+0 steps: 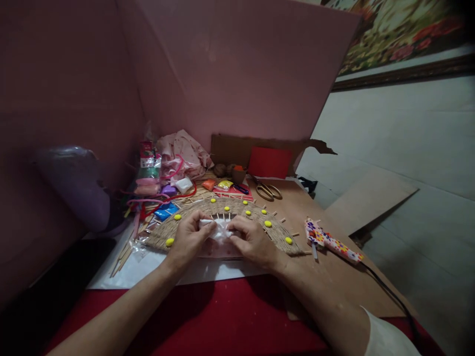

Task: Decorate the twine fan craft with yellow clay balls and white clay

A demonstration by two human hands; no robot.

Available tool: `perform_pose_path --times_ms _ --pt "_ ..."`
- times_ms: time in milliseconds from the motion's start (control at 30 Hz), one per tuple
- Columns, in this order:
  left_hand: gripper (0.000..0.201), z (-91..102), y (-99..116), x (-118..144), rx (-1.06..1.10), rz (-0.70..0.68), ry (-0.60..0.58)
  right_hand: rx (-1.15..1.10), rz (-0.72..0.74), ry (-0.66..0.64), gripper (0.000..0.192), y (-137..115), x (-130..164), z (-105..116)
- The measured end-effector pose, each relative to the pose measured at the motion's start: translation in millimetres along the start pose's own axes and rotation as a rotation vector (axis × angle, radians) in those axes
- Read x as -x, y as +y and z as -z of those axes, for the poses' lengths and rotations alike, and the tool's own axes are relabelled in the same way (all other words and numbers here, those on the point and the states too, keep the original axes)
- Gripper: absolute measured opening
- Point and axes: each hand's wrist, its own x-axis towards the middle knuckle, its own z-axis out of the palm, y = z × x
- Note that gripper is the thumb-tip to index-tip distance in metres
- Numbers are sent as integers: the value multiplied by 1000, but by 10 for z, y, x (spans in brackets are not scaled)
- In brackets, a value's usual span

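Both grips, left hand (189,239) and right hand (252,241), are pinched together on a soft white crumpled wad (218,230) over the woven straw arch (163,235); light and limp, it is best taken by its edges.

I see both hands meeting over a jute-wrapped arch (237,213) studded with yellow dots. My left hand (189,240) and right hand (254,241) pinch a small white lump (219,229) between their fingertips, at the arch's near edge. To the right, on the cardboard sheet (326,277), lies a flower-patterned glue gun (332,241) with its cord trailing nearer. Farther off lie gold-handled scissors (267,190), and at far left a heap of coloured packets (163,195).
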Motion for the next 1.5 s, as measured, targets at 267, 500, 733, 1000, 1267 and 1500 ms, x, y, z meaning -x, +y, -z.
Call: perform_pose_path --times_ms 267,500,733,1000,1267,1500 --pt "31 -38 -48 17 -10 -32 -31 95 61 -16 12 -21 41 -37" --pt "27 -65 -17 44 -6 -50 -100 161 99 16 7 -77 73 -12" --pt "36 -47 85 67 161 139 -98 -300 -102 62 11 -38 -6 80" --pt "38 16 110 13 172 136 -15 -504 -173 123 16 26 -39 101" --pt "36 15 61 9 30 6 3 93 39 29 13 -16 -5 79" --pt "36 4 30 8 18 18 -78 161 113 5 5 12 24 49"
